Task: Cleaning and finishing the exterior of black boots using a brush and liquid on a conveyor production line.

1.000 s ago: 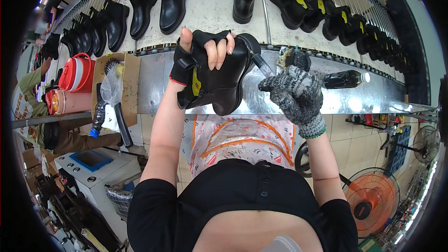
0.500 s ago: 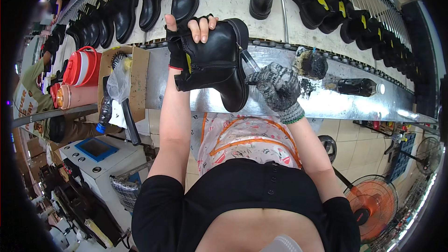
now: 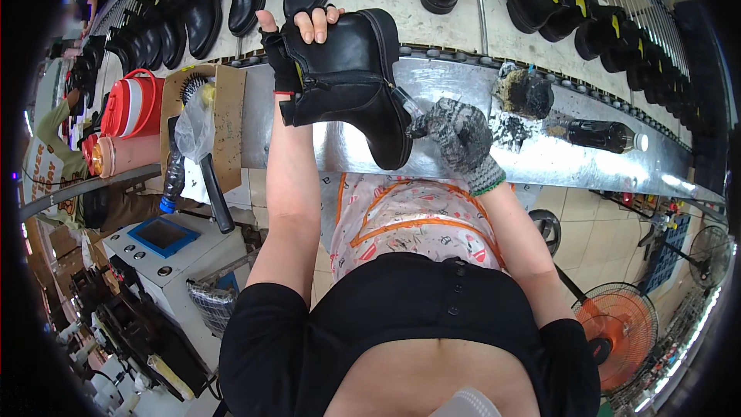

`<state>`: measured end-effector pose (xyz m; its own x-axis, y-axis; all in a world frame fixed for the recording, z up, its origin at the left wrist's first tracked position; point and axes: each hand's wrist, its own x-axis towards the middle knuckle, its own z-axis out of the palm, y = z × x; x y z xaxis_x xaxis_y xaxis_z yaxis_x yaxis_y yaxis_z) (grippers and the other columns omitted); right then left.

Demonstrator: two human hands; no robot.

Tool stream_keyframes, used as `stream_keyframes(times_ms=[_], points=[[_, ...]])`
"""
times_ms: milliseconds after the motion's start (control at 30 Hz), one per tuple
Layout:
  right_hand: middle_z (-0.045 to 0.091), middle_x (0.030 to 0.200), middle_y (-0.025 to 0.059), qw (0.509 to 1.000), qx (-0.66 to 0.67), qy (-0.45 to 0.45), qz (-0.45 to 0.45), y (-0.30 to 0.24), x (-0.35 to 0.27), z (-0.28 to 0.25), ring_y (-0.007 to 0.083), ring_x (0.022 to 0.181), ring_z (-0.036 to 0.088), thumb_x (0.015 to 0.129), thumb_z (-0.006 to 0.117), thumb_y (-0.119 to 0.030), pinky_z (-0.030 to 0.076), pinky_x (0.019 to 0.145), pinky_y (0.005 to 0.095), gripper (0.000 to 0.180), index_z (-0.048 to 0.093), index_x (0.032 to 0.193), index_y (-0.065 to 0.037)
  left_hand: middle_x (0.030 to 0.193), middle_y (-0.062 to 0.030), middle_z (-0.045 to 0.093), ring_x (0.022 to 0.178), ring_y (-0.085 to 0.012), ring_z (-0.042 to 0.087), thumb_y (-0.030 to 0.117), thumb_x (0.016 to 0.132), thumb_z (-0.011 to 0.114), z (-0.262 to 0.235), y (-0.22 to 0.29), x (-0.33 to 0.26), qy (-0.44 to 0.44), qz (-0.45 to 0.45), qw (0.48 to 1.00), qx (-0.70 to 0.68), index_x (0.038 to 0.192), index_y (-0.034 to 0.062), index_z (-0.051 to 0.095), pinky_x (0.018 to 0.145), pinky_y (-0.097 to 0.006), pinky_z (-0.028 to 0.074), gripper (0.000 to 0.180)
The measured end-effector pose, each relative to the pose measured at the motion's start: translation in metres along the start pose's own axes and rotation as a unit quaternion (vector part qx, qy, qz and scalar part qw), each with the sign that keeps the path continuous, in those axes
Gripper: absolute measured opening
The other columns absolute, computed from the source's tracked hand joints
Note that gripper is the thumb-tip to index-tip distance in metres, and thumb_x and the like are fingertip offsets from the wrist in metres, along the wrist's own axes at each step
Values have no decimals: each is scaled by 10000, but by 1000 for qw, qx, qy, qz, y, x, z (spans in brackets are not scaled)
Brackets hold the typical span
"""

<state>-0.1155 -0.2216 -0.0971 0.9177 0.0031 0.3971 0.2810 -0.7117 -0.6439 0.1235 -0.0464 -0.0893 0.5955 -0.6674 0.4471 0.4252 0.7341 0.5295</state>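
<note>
Fingers (image 3: 315, 27) of the left hand (image 3: 297, 46) are curling over the top of a black ankle boot (image 3: 351, 81), gripping it closed and holding it raised above the steel counter (image 3: 540, 158), sole toward the right. The gloved right hand (image 3: 461, 135) is closing around a small tool, its tip touching the boot's heel edge. Judged step: working the sole seam. The next move likely calls for a steady grip while turning the boot. A dark bottle (image 3: 598, 135) is lying near.
</note>
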Motion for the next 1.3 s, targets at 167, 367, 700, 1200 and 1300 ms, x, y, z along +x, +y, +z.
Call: stream_keyframes(times_ms=[167, 367, 700, 1200, 1300], points=[[663, 810, 18, 967, 199, -102, 124, -1, -4, -17, 210, 714, 584, 872, 497, -237, 457, 653, 308, 233, 669, 798, -99, 674, -74, 500, 905, -235, 435, 696, 877, 134, -10, 2, -2, 7, -7, 1000, 1, 599, 61, 516, 1009, -363, 260, 791], [687, 821, 23, 977, 120, -146, 97, 15, -34, -21, 163, 701, 619, 887, 496, -286, 479, 652, 291, 290, 665, 979, -69, 704, -52, 477, 932, -218, 424, 680, 885, 219, -9, 0, -3, 63, -18, 998, 9, 626, 80, 501, 1032, -356, 248, 712], [687, 847, 98, 874, 359, -49, 325, 22, -77, -7, 144, 743, 632, 934, 475, -329, 500, 721, 271, 396, 598, 1051, 29, 733, -154, 592, 832, -287, 528, 738, 841, 148, -59, 5, 5, 113, -42, 991, 62, 666, -4, 611, 913, -356, 372, 892], [653, 809, 166, 744, 511, 121, 413, 41, -86, -14, 254, 708, 652, 959, 383, -434, 552, 622, 328, 552, 620, 875, 57, 893, -59, 641, 812, -177, 616, 466, 915, 463, -75, -24, -14, 274, 76, 685, 671, 1034, 68, 576, 714, -308, 480, 431], [653, 825, 172, 697, 511, 167, 474, 30, -75, -28, 261, 718, 656, 953, 389, -426, 566, 638, 355, 538, 616, 885, 58, 851, -54, 640, 789, -192, 610, 571, 896, 433, -52, -21, -18, 285, 102, 633, 713, 977, 72, 589, 687, -322, 477, 529]])
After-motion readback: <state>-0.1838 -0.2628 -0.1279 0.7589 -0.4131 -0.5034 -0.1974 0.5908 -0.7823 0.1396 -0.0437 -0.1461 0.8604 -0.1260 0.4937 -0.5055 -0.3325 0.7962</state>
